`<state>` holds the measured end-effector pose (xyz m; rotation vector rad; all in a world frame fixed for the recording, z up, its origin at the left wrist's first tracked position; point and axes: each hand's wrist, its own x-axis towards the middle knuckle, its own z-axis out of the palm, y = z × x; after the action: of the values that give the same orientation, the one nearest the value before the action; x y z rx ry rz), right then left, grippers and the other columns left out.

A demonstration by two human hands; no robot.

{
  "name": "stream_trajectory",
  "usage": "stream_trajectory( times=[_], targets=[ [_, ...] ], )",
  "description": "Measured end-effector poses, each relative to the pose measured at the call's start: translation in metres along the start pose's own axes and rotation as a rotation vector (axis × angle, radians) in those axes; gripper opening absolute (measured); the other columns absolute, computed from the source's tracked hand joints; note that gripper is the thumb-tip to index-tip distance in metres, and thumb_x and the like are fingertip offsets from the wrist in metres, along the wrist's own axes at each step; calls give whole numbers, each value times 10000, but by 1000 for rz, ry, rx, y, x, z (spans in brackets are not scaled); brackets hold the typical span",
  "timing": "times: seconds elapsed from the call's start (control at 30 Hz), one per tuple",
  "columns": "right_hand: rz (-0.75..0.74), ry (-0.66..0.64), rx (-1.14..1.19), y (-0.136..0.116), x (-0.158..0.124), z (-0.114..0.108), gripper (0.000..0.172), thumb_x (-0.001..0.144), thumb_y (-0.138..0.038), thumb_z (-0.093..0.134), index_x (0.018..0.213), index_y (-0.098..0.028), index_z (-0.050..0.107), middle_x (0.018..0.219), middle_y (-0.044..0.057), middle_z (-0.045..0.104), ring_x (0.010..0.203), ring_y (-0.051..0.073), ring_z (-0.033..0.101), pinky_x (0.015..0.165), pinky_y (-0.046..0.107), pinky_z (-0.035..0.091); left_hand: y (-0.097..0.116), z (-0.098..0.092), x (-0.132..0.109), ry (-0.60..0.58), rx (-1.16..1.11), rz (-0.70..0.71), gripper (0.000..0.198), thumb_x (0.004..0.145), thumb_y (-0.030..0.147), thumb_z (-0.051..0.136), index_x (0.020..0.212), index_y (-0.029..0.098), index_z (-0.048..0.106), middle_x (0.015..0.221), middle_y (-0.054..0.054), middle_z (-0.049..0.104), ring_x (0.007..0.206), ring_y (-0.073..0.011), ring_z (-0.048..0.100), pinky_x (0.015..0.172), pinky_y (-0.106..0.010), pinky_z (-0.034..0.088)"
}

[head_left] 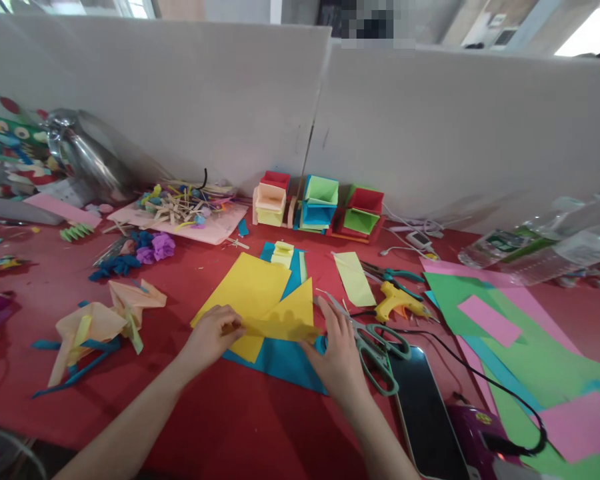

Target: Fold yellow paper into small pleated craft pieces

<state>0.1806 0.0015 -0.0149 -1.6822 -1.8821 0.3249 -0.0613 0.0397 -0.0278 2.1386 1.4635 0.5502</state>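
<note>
A yellow sheet of paper point(285, 319) with a folded strip along its near edge stretches between my hands. My left hand point(211, 339) is closed, its thumb and fingertips pinching the left end of that sheet. At the right end, my right hand point(339, 350) curves round the corner, thumb at the near edge and fingers on the far side. Under it lie a larger yellow sheet point(245, 287) and a blue sheet point(285, 367). Beside my right hand rest green-handled scissors point(380, 347), partly behind the fingers. A small folded pale-yellow paper piece point(283, 253) sits just beyond the sheets.
Coloured paper boxes point(320, 200) stand by the partition point(180, 100). On the right are a yellow glue gun point(403, 303), pliers point(405, 275), a phone point(427, 407), paper sheets point(525, 340) and plastic bottles point(565, 240). Paper figures point(93, 327), wooden sticks point(180, 203) and a metal jug point(93, 157) occupy the left.
</note>
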Motion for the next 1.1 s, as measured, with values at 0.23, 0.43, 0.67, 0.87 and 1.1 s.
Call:
stream_trajectory(
  times=[0.23,0.43,0.67,0.87,1.1],
  targets=[
    [-62,-313,225,10,-6,-3,399,618,-6,502,923,-209,660,987,41,658,951,184,579,848,314,454,-2,3,-15,-29,19,90,136,793,176,524,792,220,653,768,-16,606,760,-174,515,684,-294,393],
    [-81,-347,219,8,-8,-5,514,563,43,436,931,-213,687,1009,41,676,971,187,585,873,319,444,0,4,-18,-49,29,134,184,733,90,556,800,231,654,827,-7,607,796,-171,513,715,-293,391],
    [93,-283,151,8,-4,-5,324,758,-168,485,1050,-195,623,971,49,694,910,190,637,809,302,485,1,7,-22,9,73,80,97,770,186,553,736,217,639,782,-7,587,778,-172,519,691,-292,397],
    [256,-188,-10,-1,4,6,410,779,-261,513,1177,-163,497,934,102,677,836,256,642,657,328,478,1,9,-21,100,139,13,202,812,314,502,666,195,576,815,-25,580,787,-193,523,707,-332,413],
    [255,-170,-102,-3,8,15,481,775,-213,510,1247,-170,429,899,76,656,752,219,631,597,279,441,23,23,-36,250,270,115,423,856,280,419,1251,130,388,1329,-152,390,1239,-288,317,972,-440,308]
  ],
)
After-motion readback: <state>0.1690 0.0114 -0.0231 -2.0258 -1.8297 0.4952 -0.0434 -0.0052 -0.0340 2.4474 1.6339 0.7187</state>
